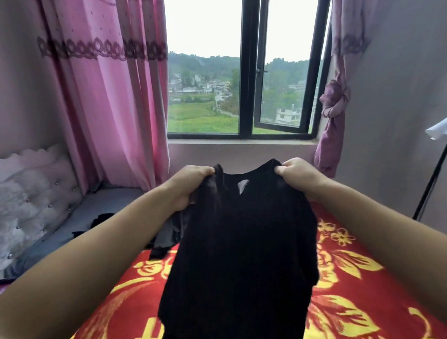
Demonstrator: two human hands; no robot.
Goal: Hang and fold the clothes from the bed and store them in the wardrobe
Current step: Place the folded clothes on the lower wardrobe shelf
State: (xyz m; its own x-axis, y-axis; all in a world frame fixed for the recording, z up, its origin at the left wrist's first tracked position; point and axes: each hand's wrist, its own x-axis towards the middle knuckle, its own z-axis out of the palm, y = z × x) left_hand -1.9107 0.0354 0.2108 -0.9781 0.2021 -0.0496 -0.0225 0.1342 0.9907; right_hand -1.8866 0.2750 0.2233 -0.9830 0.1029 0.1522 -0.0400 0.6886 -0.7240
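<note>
Black shirt hanging below, shoulders pinched, both hands

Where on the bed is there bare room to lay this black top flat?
The red flowered blanket is bare right of the black top, and near-left below the left arm. Far left is crowded: dark clothes lie by the grey sheet.

Red-and-yellow floral bed bears dark clothes.
</note>
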